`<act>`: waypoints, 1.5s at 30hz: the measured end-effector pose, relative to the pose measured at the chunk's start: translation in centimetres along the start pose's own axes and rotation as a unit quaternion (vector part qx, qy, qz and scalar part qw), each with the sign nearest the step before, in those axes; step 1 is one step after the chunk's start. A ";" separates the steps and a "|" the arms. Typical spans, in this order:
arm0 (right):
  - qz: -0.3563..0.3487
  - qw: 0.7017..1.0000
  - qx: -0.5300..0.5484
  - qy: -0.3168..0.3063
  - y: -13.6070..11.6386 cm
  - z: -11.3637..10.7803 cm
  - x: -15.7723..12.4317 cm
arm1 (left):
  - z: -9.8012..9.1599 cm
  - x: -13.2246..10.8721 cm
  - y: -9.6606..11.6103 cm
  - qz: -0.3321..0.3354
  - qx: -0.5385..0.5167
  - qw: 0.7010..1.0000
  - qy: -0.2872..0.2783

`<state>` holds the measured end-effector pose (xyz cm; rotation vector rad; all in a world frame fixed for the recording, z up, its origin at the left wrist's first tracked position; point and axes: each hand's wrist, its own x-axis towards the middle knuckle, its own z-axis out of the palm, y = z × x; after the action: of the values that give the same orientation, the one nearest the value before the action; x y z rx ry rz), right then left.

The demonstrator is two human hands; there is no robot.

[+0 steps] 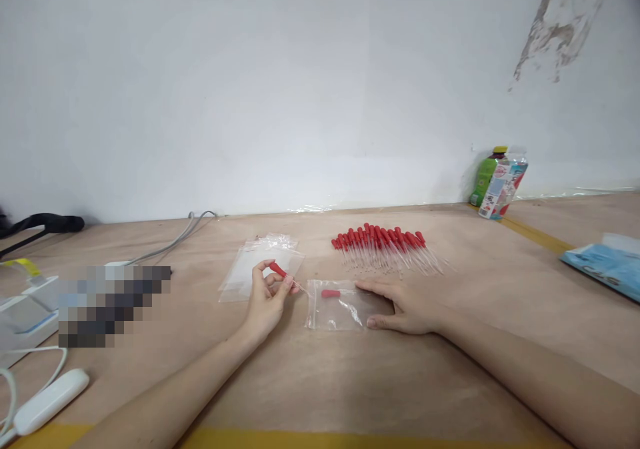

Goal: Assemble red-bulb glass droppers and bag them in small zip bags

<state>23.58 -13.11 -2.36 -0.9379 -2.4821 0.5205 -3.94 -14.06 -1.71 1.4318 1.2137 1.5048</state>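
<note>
My left hand [270, 294] pinches a dropper with a red bulb [278, 269], its thin clear tip pointing right toward the left edge of a clear plastic bag [345, 315]. Inside or under the film of that bag shows another red bulb [331, 293]; which of the two I cannot tell. My right hand [400, 305] lies with spread fingers on the bag's right end. Behind the bag is a pile of red-bulbed droppers [383, 239], their clear stems toward me. A stack of clear bags [245, 265] lies behind my left hand.
Two bottles [500, 185] stand by the wall at the back right, with a blue packet [605, 269] nearer on the right. On the left are a white power strip [30, 315], cables, a white device [53, 401] and a pixelated area.
</note>
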 end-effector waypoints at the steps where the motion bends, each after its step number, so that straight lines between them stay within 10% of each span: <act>1: 0.001 1.000 -0.001 -0.001 -0.1 0.0 0.0 | 0.1 -0.1 0.0 -0.002 -0.008 1.000 -0.001; 22: 0.009 1.000 -0.017 -0.005 -0.2 -0.2 -0.1 | -1.8 0.1 0.7 -0.015 0.166 0.953 -0.254; 45: -0.009 1.000 -0.014 0.011 0.0 0.1 0.1 | 1.4 0.4 -1.5 0.029 0.183 0.963 -0.199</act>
<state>23.46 -13.07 -2.43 -0.9263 -2.4829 0.4680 -2.77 -13.03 -3.09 1.9158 1.2406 0.9870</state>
